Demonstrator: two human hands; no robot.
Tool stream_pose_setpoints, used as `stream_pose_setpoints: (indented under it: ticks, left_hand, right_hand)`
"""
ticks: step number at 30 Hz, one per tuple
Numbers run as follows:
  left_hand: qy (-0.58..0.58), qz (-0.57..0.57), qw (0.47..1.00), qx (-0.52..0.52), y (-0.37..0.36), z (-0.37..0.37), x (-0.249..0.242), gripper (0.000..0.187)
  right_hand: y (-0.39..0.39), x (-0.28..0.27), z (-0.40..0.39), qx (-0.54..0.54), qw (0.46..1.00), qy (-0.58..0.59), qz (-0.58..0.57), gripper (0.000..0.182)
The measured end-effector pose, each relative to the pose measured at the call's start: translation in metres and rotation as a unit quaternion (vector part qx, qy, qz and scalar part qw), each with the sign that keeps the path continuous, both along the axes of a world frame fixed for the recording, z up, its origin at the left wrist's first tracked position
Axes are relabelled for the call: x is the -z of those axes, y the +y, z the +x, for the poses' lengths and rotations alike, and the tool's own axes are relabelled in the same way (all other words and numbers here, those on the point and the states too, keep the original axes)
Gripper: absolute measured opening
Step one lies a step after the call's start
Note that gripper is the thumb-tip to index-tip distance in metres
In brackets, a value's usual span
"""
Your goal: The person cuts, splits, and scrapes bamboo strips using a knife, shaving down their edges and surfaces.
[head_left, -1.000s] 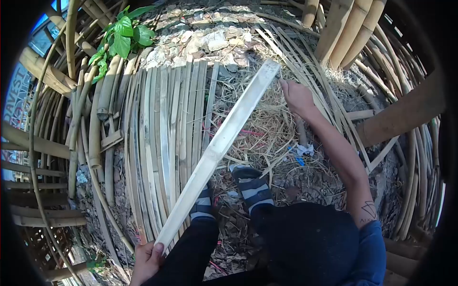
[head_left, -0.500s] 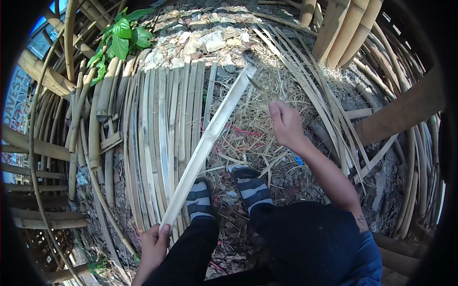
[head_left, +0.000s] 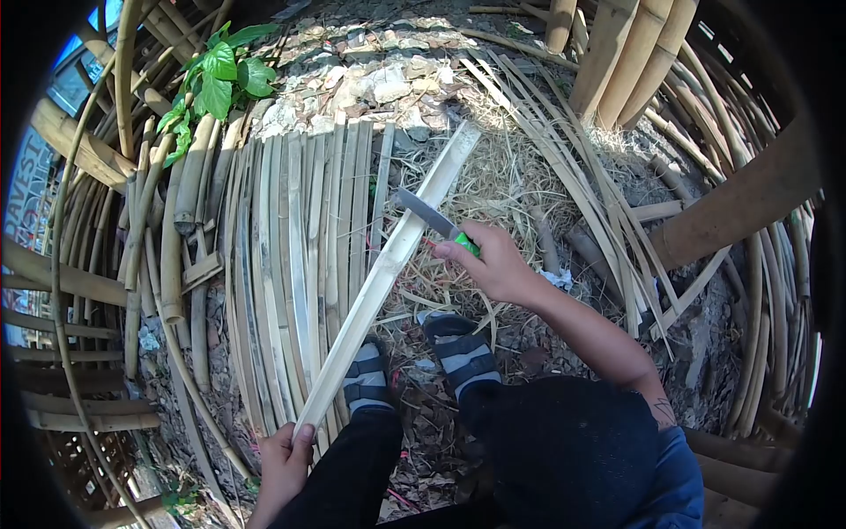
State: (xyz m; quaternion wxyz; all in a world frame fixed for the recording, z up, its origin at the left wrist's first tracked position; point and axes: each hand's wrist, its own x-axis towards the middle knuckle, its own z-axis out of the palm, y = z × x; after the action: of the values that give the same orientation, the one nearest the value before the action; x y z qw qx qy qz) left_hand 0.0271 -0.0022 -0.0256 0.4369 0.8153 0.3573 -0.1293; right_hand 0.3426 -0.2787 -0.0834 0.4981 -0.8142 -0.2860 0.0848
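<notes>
My left hand (head_left: 285,460) grips the near end of a long, pale split bamboo strip (head_left: 374,291), thumb on top. The strip slants up and away to the right, its far end over the straw-like shavings. In my right hand (head_left: 493,263) is a knife (head_left: 429,214) with a green handle, fingers wrapped round it. Its broad blade lies across the upper part of the strip, tip pointing to the upper left. Below the strip are my two sandalled feet (head_left: 465,351) on the littered ground.
Many split bamboo strips (head_left: 291,238) lie side by side left of my feet. More thin strips (head_left: 564,159) lie at the right, near thick upright bamboo poles (head_left: 608,66). Cut bamboo pieces (head_left: 172,264) and a leafy green plant (head_left: 220,75) are at the left; stones (head_left: 388,84) lie ahead.
My right hand has moved down and left, bringing the knife from beyond the strip's far end onto its upper part. My left hand keeps its hold on the near end.
</notes>
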Motion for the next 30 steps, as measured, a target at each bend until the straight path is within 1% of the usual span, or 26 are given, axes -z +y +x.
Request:
stream_pose_setpoints:
  ticks: [1, 3, 4, 6, 7, 8, 9, 10, 11, 12, 14, 15, 16, 17, 18, 19, 20, 21, 22, 24, 26, 27, 29, 30]
  left_hand:
    - [0.0, 0.0, 1.0, -0.001, -0.001, 0.0, -0.001, 0.043]
    - [0.003, -0.003, 1.0, 0.002, -0.001, 0.0, -0.003, 0.043]
    - [0.004, -0.002, 1.0, 0.0, -0.001, 0.001, -0.003, 0.043]
    - [0.006, 0.0, 1.0, 0.005, -0.001, 0.001, -0.004, 0.044]
    - [0.007, 0.001, 1.0, -0.002, -0.001, 0.002, -0.003, 0.044]
    - [0.003, 0.003, 1.0, 0.009, 0.0, 0.003, -0.002, 0.043]
    - [-0.002, 0.005, 1.0, 0.019, 0.001, 0.005, 0.0, 0.041]
    - [0.0, 0.007, 1.0, 0.004, 0.003, 0.01, 0.003, 0.041]
    - [-0.012, -0.013, 0.999, 0.032, 0.003, 0.016, 0.005, 0.038]
    - [-0.023, -0.034, 0.997, 0.058, 0.005, 0.023, 0.008, 0.035]
    - [-0.019, -0.079, 0.992, 0.098, 0.008, 0.042, 0.014, 0.025]
    - [-0.043, -0.137, 0.982, 0.125, 0.009, 0.052, 0.022, 0.02]
    - [-0.068, -0.194, 0.967, 0.153, 0.01, 0.061, 0.029, 0.017]
    - [-0.067, -0.197, 0.967, 0.143, 0.008, 0.071, 0.034, 0.017]
    - [-0.07, -0.284, 0.942, 0.164, 0.006, 0.082, 0.038, 0.015]
    - [-0.071, -0.37, 0.908, 0.184, 0.002, 0.089, 0.042, 0.016]
    - [-0.073, -0.373, 0.908, 0.178, -0.002, 0.096, 0.043, 0.016]
    - [-0.076, -0.393, 0.896, 0.194, -0.007, 0.101, 0.041, 0.018]
    - [-0.078, -0.411, 0.884, 0.21, -0.01, 0.103, 0.04, 0.02]
    - [-0.073, -0.412, 0.887, 0.195, -0.013, 0.1, 0.04, 0.02]
    - [-0.093, -0.449, 0.878, 0.139, -0.015, 0.096, 0.039, 0.022]
    - [-0.092, -0.449, 0.878, 0.137, -0.015, 0.094, 0.039, 0.022]
    - [-0.091, -0.462, 0.87, 0.147, -0.015, 0.09, 0.042, 0.032]
    - [-0.091, -0.462, 0.87, 0.148, -0.018, 0.087, 0.045, 0.032]
  right_hand:
    - [0.0, 0.002, 0.001, -0.001, 1.0, 0.0, 0.0, 0.046]
    - [-0.002, 0.009, 0.002, 0.021, 0.994, 0.084, 0.064, 0.044]
    - [-0.002, 0.012, 0.003, 0.019, 0.994, 0.085, 0.065, 0.044]
    - [-0.002, 0.016, 0.003, 0.117, 0.984, 0.05, 0.124, 0.044]
    - [-0.004, 0.016, 0.004, 0.139, 0.983, 0.06, 0.106, 0.039]
    - [-0.004, 0.015, 0.002, 0.129, 0.984, 0.064, 0.106, 0.039]
    - [-0.003, 0.012, -0.002, 0.133, 0.976, 0.115, 0.126, 0.037]
    - [-0.001, 0.009, -0.007, 0.134, 0.966, 0.166, 0.143, 0.035]
    - [0.003, 0.007, -0.016, 0.098, 0.957, 0.209, 0.174, 0.031]
    - [0.009, 0.003, -0.027, 0.081, 0.958, 0.218, 0.17, 0.031]
    - [0.017, -0.001, -0.051, -0.038, 0.925, 0.326, 0.192, 0.029]
    - [0.023, 0.001, -0.061, -0.101, 0.906, 0.371, 0.177, 0.029]
    - [0.029, 0.002, -0.073, -0.159, 0.882, 0.414, 0.162, 0.031]
    - [0.035, 0.009, -0.083, -0.227, 0.845, 0.461, 0.146, 0.033]
    - [0.041, 0.016, -0.091, -0.29, 0.803, 0.505, 0.13, 0.035]
    - [0.046, 0.018, -0.101, -0.324, 0.777, 0.531, 0.094, 0.038]
    - [0.052, 0.019, -0.107, -0.356, 0.75, 0.554, 0.059, 0.042]
    - [0.055, 0.018, -0.111, -0.36, 0.719, 0.593, 0.032, 0.047]
    - [0.056, 0.019, -0.112, -0.361, 0.716, 0.596, 0.029, 0.047]
    - [0.058, 0.022, -0.11, -0.343, 0.674, 0.654, 0.002, 0.051]
    - [0.058, 0.02, -0.109, -0.348, 0.679, 0.646, -0.013, 0.052]
    - [0.057, 0.022, -0.11, -0.354, 0.683, 0.639, -0.016, 0.051]
    - [0.056, 0.019, -0.112, -0.361, 0.687, 0.631, -0.019, 0.051]
    - [0.055, 0.014, -0.112, -0.347, 0.704, 0.619, -0.026, 0.049]
